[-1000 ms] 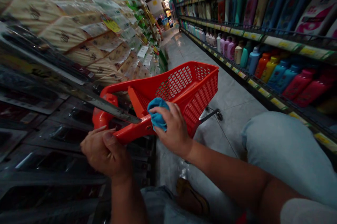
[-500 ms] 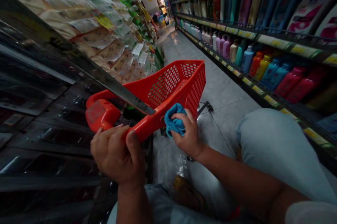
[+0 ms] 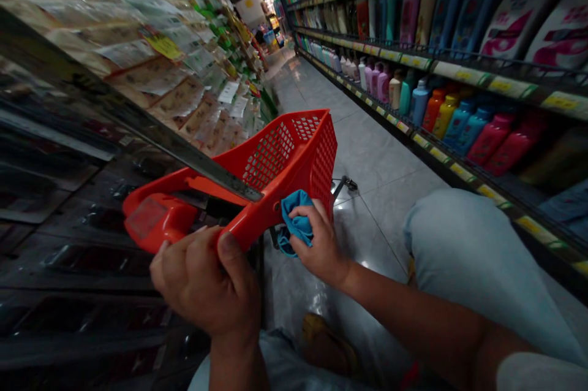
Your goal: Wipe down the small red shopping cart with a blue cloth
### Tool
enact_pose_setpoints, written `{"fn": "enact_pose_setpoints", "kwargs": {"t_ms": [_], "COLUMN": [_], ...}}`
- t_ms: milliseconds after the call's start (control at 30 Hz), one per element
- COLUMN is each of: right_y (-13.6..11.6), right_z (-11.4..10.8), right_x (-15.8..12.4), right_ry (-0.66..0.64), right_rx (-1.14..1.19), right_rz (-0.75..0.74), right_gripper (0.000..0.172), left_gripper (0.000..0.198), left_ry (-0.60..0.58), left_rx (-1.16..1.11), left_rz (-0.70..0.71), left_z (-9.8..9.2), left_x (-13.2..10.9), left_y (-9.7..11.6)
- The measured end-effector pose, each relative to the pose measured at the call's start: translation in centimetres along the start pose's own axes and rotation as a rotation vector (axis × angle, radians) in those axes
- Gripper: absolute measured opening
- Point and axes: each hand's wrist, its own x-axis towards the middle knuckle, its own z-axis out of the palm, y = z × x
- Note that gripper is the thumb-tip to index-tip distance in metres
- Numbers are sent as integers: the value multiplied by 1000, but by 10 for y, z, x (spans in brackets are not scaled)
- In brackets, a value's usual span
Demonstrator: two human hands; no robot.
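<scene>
A red plastic shopping cart (image 3: 257, 223) with a perforated basket stands tilted in front of me in the head view. My left hand (image 3: 209, 280) is wrapped round its near rim, beside the red handle block. In my right hand (image 3: 321, 247) a blue cloth (image 3: 296, 219) is bunched up and pressed against the cart's outer side, just past a small round bolt. Fingers are closed around the cloth, and part of it hangs loose below. A worn metal bar (image 3: 184, 146) runs down from the upper left and ends visually at the cart's rim.
On the right, shelves (image 3: 441, 66) hold rows of coloured bottles with price tags along the edges. Packaged goods (image 3: 156, 84) hang at the left, above dark packages (image 3: 78, 256). A tiled aisle floor (image 3: 367, 152) runs ahead. My bent knee (image 3: 463, 244) is at the right.
The cart has shifted left and its handle end has dropped a little in view. My right hand, with the cloth, has moved slightly left and down along its side. The left hand keeps its hold.
</scene>
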Motion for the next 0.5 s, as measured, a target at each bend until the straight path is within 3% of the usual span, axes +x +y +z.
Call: {"fn": "enact_pose_setpoints", "kwargs": {"t_ms": [67, 133, 200, 333, 400, 500], "right_y": [-3, -1, -8, -67, -95, -107], "right_z": [-4, -8, -14, -35, -47, -58], "right_x": [10, 21, 32, 42, 44, 52], "right_ry": [81, 213, 231, 34, -84, -191], "right_rx": [38, 70, 92, 123, 141, 138], "right_rz": [58, 233, 303, 11, -148, -279], "right_gripper": [27, 26, 29, 33, 38, 36], "left_gripper": [21, 31, 43, 44, 31, 41], "left_ry": [-16, -22, -7, 83, 50, -35], "left_rx": [-29, -100, -199, -248, -180, -143], "left_rz": [17, 51, 101, 93, 61, 14], "left_z": [-2, -5, -8, -12, -11, -8], "left_x": [-3, -7, -10, -9, -4, 4], "left_y": [10, 18, 22, 14, 4, -5]}}
